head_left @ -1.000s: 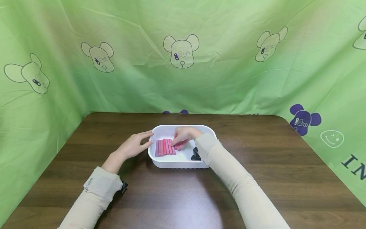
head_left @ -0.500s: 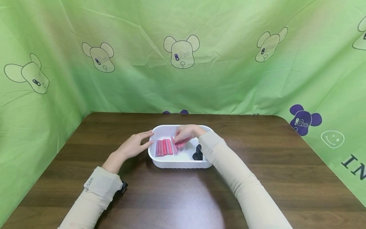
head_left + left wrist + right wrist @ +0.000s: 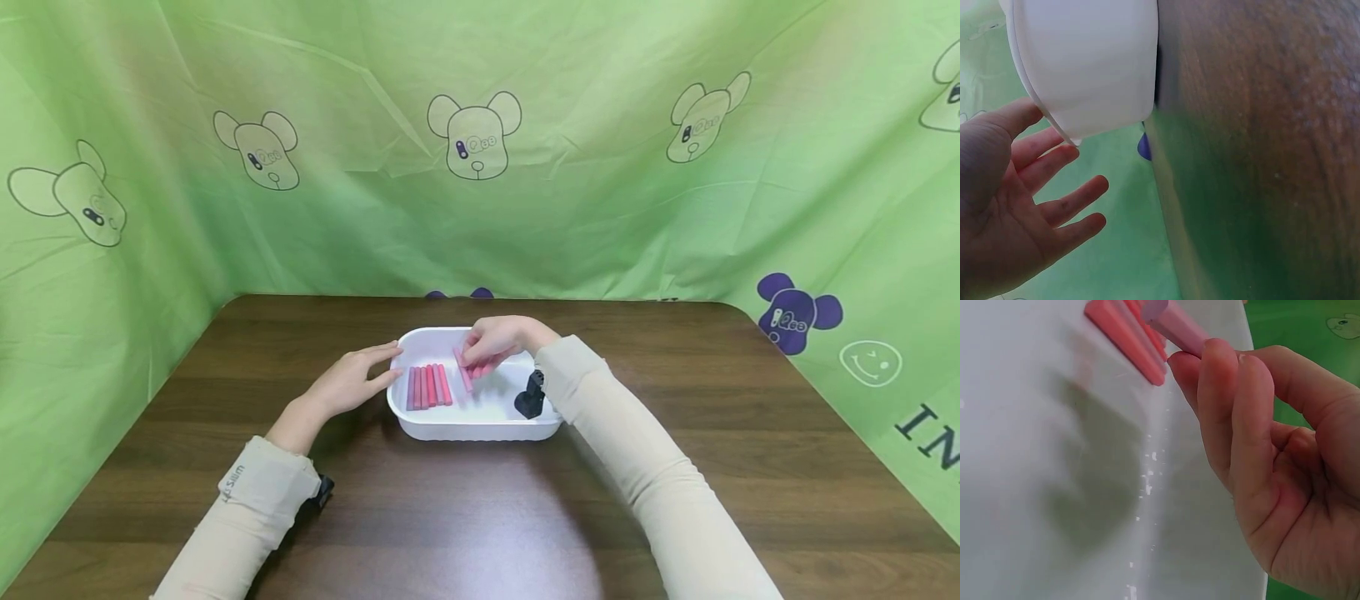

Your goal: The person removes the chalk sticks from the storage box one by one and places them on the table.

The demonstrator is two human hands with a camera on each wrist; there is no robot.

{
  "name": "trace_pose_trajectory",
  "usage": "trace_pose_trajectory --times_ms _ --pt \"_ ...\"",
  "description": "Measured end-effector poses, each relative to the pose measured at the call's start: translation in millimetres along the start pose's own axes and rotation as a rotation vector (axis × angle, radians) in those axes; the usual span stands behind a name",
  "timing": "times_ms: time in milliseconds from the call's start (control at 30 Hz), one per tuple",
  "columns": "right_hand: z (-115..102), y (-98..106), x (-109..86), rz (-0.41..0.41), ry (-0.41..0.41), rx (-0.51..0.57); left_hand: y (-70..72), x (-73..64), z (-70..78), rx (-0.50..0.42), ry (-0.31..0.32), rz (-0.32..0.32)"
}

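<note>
My right hand (image 3: 504,337) pinches a pale pink-purple stick (image 3: 467,381) between thumb and fingertips, raised and tilted over a white plastic basin (image 3: 476,430). In the right wrist view this pale stick (image 3: 1179,326) has a blunt end and clears the coral-pink sticks (image 3: 1127,342) lying below. A row of mauve to pink sticks (image 3: 429,387) lies side by side in the basin's left part. More pink sticks (image 3: 483,371) show partly behind my right hand. My left hand (image 3: 347,385) touches the basin's left rim, fingers spread and loosely bent; the left wrist view shows its thumb and fingertips at the edge.
The basin stands on a dark brown wooden table (image 3: 420,500). A black wrist device (image 3: 530,398) on the right arm hangs over the basin; another wrist device (image 3: 324,492) is under the left cuff. A green printed curtain (image 3: 480,233) surrounds the table's back and sides.
My right hand has lifted the pale stick out of the row's right end and moved it up and rightward, leaving a gap beside the row. The left hand stays at the rim.
</note>
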State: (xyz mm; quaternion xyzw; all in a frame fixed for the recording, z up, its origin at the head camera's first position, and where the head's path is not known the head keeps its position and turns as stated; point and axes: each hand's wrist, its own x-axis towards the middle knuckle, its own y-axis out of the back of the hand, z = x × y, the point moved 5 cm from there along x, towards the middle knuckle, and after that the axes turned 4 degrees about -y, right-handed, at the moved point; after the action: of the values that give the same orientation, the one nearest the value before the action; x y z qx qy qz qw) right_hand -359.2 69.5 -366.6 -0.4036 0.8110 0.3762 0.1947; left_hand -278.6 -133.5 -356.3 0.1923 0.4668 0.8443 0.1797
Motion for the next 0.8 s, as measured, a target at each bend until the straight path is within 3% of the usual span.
trace_pose_trajectory --times_ms 800 --pt "3 19 -41.5 0.027 0.093 0.021 0.9 -0.9 2.2 -0.007 -0.003 0.005"
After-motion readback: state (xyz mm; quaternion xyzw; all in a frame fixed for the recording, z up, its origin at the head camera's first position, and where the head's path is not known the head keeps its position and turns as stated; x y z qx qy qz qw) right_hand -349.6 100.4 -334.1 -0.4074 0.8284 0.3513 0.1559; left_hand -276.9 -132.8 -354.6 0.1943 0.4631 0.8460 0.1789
